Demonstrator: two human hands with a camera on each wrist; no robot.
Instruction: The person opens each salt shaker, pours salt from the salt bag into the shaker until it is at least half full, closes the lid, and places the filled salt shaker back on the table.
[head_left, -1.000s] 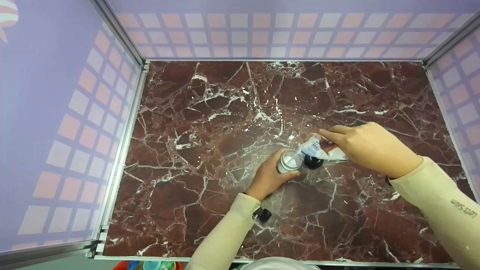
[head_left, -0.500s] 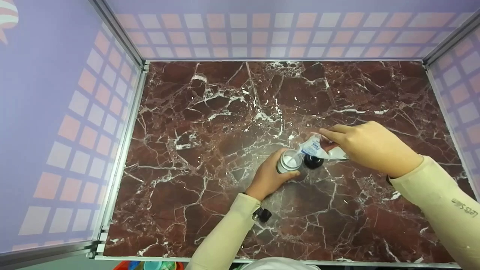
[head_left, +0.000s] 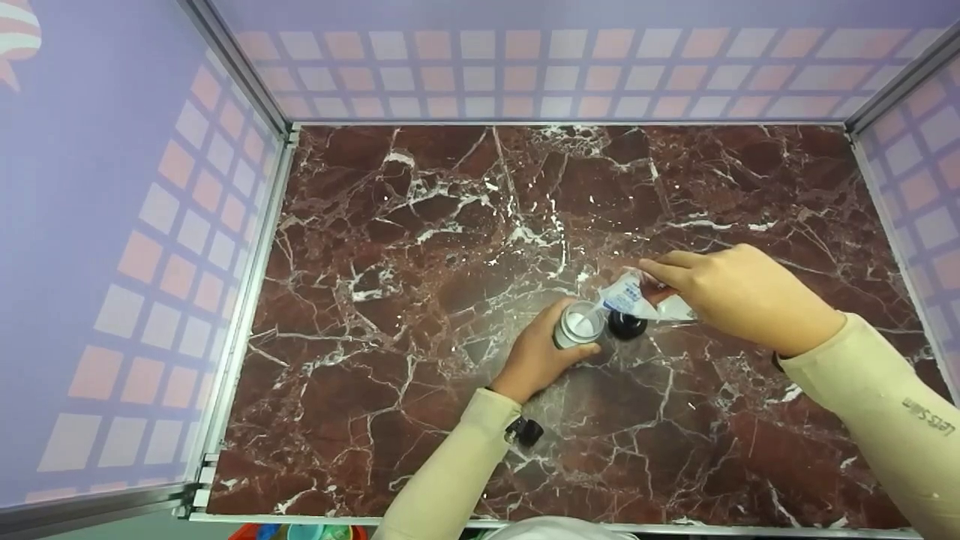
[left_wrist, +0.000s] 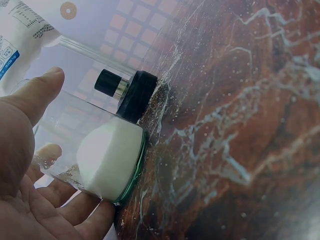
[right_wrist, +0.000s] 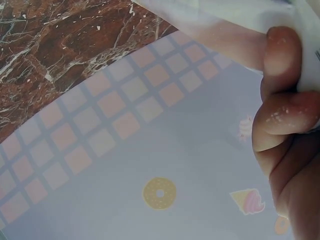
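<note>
At far left, shows a lilac panel [head_left: 82,225] printed with pink and white squares. Nearer the middle, grips with the left hand [head_left: 536,349] a clear glass jar [left_wrist: 70,120], upright on the marbled surface [head_left: 360,420] and part-filled with white powder [left_wrist: 112,160]. Right of that, holds a blue-printed white packet [head_left: 622,295] tilted to the jar's mouth, with a black knobbed lid [head_left: 628,327] standing just beside the jar. At right, clutches the packet with the right hand [head_left: 724,292], fingers bent against it.

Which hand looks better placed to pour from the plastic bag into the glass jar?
Probably the right hand: it grips the printed plastic bag, whose narrow end points into the open glass jar. The left hand is curled round the jar, better suited to steadying.
</note>
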